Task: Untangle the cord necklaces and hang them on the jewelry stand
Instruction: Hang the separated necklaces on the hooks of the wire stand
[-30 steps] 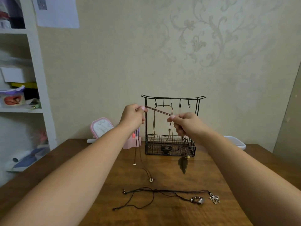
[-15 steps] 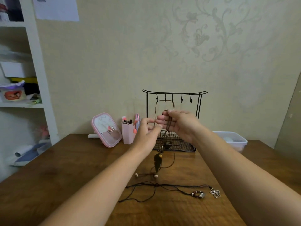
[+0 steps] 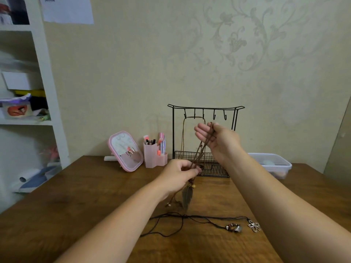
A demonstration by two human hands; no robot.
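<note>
At centre frame, a pink plastic organiser holds brushes and pens; a clear lidded tub sits at right. The right hand, fingers straight, carries a brown feather-pendant cord necklace, pinched lower by the left hand. Another brown cord hangs on the black wire jewelry stand. Black cord necklaces lie on the brown wooden table.

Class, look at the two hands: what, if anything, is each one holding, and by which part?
Both hold the brown cord necklace. The right hand carries the cord's upper loop, draped over its straight fingers; the left hand pinches the cord lower down, just above the feather pendant.
</note>
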